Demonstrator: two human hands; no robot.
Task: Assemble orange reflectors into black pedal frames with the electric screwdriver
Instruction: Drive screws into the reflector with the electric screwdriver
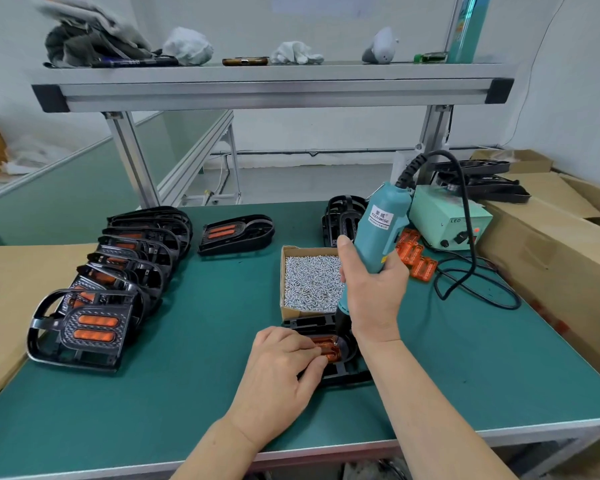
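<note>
Firmly, right hand grips the teal screwdriver; left hand pinches a ribbed orange reflector.

White walls, aluminium shelf

The green counter holds a row of black pedals at 9 o'clock, a box of screws in the middle, loose orange reflectors and a power box at 2 o'clock.

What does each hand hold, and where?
Right hand: screwdriver, around its lower body. Left hand: presses the reflector into the frame.
</note>
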